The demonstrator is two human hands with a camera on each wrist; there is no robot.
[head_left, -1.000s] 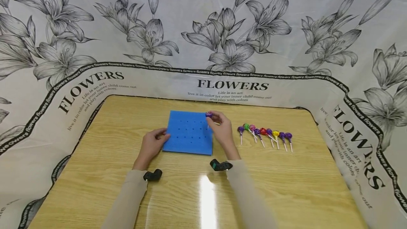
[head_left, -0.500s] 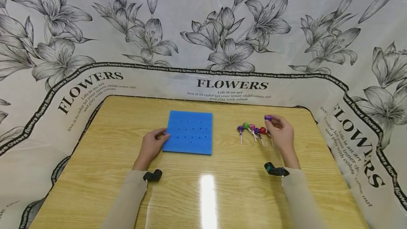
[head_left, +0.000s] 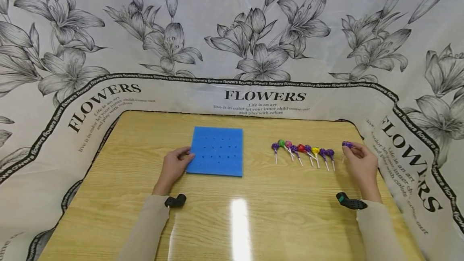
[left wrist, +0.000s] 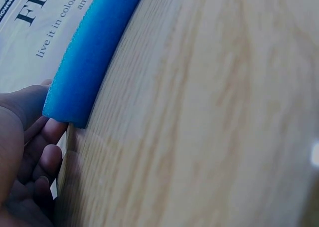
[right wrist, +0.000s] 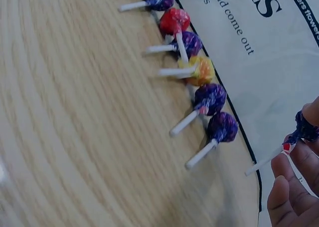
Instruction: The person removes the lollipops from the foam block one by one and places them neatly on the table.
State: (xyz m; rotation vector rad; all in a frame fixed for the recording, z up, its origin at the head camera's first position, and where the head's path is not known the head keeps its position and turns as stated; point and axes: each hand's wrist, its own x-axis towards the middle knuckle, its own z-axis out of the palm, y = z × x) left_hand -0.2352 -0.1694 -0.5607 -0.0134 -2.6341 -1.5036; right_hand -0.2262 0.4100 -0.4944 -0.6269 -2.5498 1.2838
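the floral cloth [head_left: 232, 31] with "flowers" printed on it wraps round the back and sides of the wooden desk [head_left: 232, 220]. on the desk sits a square blue foam board [head_left: 216, 151] with rows of small holes, none of them filled as far as i can see. to its right, well apart, lies a row of lollipops [head_left: 302, 150] – purple, green, pink, red, yellow – heads away from the person, sticks toward them.

left hand [head_left: 175, 165] rests at the board's left edge, fingers loosely bent with the tips touching the foam, nothing gripped. right hand [head_left: 362, 164] is past the right end of the row, pinching a purple lollipop [head_left: 347, 144] between thumb and fingertips, off the desk; in the right wrist view the stick [right wrist: 266, 162] hangs free and slanted below the fingers.

my guess is it's being laid down as the next one in that row. to do it neatly i'd bring it low just beside the last purple one, stick parallel to the others, head in line, and let go only once it's resting flat – a drop would let it roll into its neighbours.
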